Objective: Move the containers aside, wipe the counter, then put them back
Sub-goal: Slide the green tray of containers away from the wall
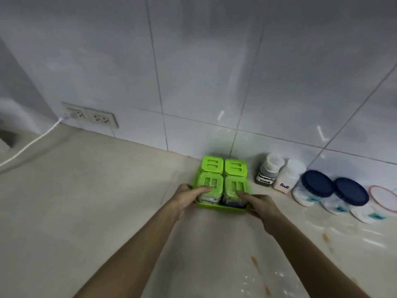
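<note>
Both forearms reach forward; left hand [187, 197] grips the left near corner of the green tray [221, 207], thumb laid on a lid, and right hand [256, 204] grips the right near corner, thumb on the neighbouring lid. Tray sits on the beige counter [90, 190] close to the tiled wall [193, 72] and holds four square clear containers [223, 179] with green lids, two by two; one front label reads "vinegar". Right of the tray, along the wall: two small white-capped bottles [277, 175], one marked "Salt", then blue-lidded jars [330, 190].
</note>
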The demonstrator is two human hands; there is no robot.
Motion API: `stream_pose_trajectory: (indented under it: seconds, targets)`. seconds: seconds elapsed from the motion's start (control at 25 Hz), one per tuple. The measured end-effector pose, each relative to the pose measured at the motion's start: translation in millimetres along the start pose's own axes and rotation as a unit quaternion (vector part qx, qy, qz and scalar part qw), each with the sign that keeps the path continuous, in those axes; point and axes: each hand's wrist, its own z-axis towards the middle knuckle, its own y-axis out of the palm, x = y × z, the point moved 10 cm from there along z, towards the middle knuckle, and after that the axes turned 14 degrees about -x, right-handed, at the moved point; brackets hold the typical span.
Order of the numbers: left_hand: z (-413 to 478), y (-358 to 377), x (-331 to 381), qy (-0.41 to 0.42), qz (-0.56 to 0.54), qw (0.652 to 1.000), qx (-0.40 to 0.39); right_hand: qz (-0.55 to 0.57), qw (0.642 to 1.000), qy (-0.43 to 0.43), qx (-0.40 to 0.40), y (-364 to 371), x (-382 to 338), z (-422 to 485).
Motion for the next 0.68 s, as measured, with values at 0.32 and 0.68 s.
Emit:
stream_pose_trajectory:
  seconds: [0.32,0.68]
  targets:
    - [-170,-119,-64,0.024,-0.084,0.985,0.152,-0.091,0.977,-0.057,-0.187,179,-28,-45]
    - [-302,-188,-144,-0.005,-0.154,0.952,0.265,-0.138,0.935,-0.035,-0.324,335,31,-61]
